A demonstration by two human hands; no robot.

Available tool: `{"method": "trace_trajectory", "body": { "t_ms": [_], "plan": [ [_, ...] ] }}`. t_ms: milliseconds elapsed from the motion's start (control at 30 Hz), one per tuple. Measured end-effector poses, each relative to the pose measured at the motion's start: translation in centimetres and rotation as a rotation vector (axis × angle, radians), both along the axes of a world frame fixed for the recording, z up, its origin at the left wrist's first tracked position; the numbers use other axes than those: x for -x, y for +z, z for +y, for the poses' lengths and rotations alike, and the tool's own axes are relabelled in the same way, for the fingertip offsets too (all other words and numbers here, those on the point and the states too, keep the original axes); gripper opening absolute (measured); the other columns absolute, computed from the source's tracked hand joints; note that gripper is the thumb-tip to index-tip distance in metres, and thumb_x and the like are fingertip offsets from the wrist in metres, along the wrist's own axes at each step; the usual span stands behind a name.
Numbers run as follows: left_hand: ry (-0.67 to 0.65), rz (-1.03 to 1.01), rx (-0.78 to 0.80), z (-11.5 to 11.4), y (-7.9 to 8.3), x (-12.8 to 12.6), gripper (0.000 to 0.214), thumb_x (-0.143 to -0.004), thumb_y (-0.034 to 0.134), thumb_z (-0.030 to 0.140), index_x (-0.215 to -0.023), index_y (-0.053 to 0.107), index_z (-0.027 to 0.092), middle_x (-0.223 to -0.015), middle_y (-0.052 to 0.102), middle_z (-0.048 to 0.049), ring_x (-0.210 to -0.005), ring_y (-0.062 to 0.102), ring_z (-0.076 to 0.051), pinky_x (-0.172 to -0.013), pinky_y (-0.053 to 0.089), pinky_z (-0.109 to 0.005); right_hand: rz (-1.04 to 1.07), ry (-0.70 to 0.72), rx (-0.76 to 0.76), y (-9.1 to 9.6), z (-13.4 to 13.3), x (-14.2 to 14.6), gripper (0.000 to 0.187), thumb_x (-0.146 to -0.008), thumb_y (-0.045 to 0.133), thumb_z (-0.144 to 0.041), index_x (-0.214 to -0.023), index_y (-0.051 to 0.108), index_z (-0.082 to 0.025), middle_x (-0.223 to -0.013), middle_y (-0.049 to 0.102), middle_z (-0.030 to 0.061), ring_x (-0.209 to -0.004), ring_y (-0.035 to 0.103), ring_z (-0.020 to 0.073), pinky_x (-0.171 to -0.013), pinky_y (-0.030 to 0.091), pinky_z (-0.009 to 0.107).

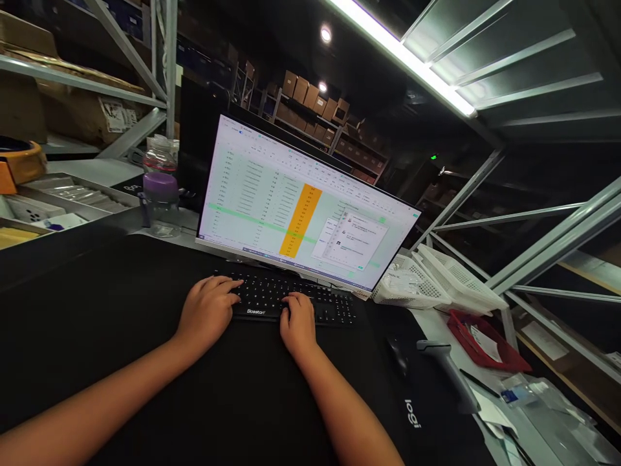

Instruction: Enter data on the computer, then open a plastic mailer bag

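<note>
A black keyboard (pixel 272 292) lies on a black desk mat (pixel 121 336) in front of a monitor (pixel 301 207) that shows a spreadsheet with an orange column. My left hand (pixel 208 309) rests on the keyboard's left side, fingers spread over the keys. Over the middle keys sits my right hand (pixel 298 320), fingers curved down onto them. Neither hand holds anything.
A black mouse (pixel 398 355) and a grey handheld scanner (pixel 449 372) lie right of the keyboard. White baskets (pixel 436 281) and a red tray (pixel 480 343) stand further right. A purple-lidded bottle (pixel 162 194) stands left of the monitor. Metal shelving with boxes surrounds the desk.
</note>
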State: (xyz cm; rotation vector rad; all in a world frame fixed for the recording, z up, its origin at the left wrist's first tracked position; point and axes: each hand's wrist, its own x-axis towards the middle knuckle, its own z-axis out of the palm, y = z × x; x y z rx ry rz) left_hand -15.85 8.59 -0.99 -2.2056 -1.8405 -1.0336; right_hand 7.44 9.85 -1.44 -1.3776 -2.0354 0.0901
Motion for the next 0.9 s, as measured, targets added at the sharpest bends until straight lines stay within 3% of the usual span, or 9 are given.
{"method": "trace_trajectory", "body": {
  "t_ms": [167,333,500,633,767,900],
  "plan": [
    [-0.018,0.029,0.024,0.1,-0.2,-0.3,0.036,-0.081,0.047,0.015,-0.078,0.081,0.027,-0.128,0.078,-0.0049,-0.13,0.063,-0.03,-0.118,0.042,-0.059,-0.005,-0.027,-0.004,0.1,0.0,-0.2,0.036,-0.089,0.054,-0.005,-0.116,0.072,-0.019,-0.127,0.067,0.0121,-0.126,0.058,0.0243,-0.113,0.046,0.043],
    [0.008,0.056,0.021,0.0,-0.1,-0.6,0.037,-0.083,0.045,0.016,-0.081,0.081,0.026,-0.131,0.077,-0.0079,-0.131,0.063,-0.032,-0.118,0.042,-0.058,-0.038,0.019,-0.011,0.3,-0.2,0.5,0.037,-0.094,0.061,-0.018,-0.13,0.07,-0.023,-0.136,0.062,0.0128,-0.132,0.056,0.0271,-0.115,0.045,0.048],
    [0.027,0.07,0.037,-0.2,-0.1,-1.3,0.039,-0.087,0.042,0.028,-0.093,0.08,0.02,-0.126,0.077,-0.0156,-0.121,0.067,-0.036,-0.101,0.053,-0.055,-0.136,0.059,0.03,1.3,-0.1,1.9,0.025,-0.101,0.061,-0.032,-0.12,0.075,-0.026,-0.148,0.057,0.0109,-0.145,0.046,0.0308,-0.123,0.037,0.052],
    [0.018,0.083,0.054,0.0,-0.6,-1.7,0.044,-0.087,0.043,0.04,-0.103,0.076,0.016,-0.124,0.075,-0.0203,-0.115,0.069,-0.04,-0.092,0.055,-0.057,-0.108,0.037,0.099,1.7,-0.1,2.5,0.031,-0.104,0.057,-0.034,-0.129,0.069,-0.021,-0.148,0.057,0.0128,-0.14,0.053,0.0274,-0.121,0.041,0.045],
    [0.001,0.107,0.061,0.3,-1.1,-1.8,0.048,-0.089,0.039,0.041,-0.108,0.073,0.014,-0.124,0.073,-0.0227,-0.114,0.068,-0.042,-0.091,0.054,-0.057,-0.131,0.072,0.103,1.6,-0.4,2.7,0.037,-0.103,0.057,-0.034,-0.137,0.063,-0.02,-0.143,0.061,0.0121,-0.144,0.05,0.0289,-0.126,0.034,0.051],
    [0.009,0.118,0.067,0.5,-1.2,-1.6,0.048,-0.088,0.038,0.041,-0.108,0.073,0.015,-0.126,0.072,-0.0227,-0.116,0.067,-0.042,-0.091,0.054,-0.056,-0.123,0.092,0.111,1.8,-0.5,2.9,0.035,-0.103,0.055,-0.031,-0.136,0.063,-0.022,-0.14,0.063,0.0103,-0.137,0.055,0.0259,-0.125,0.034,0.052]
  ]
}}
